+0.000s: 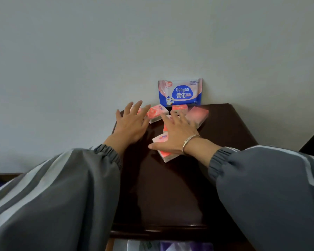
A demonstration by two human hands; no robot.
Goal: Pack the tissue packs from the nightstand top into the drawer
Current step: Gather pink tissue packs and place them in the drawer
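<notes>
Your left hand (130,124) is spread, gripping nothing, below-left of the blue Deeyeo pack (179,93); your right hand (176,134), fingers straight, lies flat across the pink tissue packs (157,112) scattered on the nightstand top (170,187) directly before that blue pack.

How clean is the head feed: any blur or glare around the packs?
Head view: dim, even light, no hard glare; the glossy dark brown nightstand top shows only soft reflections. The blue and pink wipes pack leaning on the wall is sharp, print readable; the small pink tissue pack at right rear is smeared. Left hand and right hand are slightly soft.
</notes>
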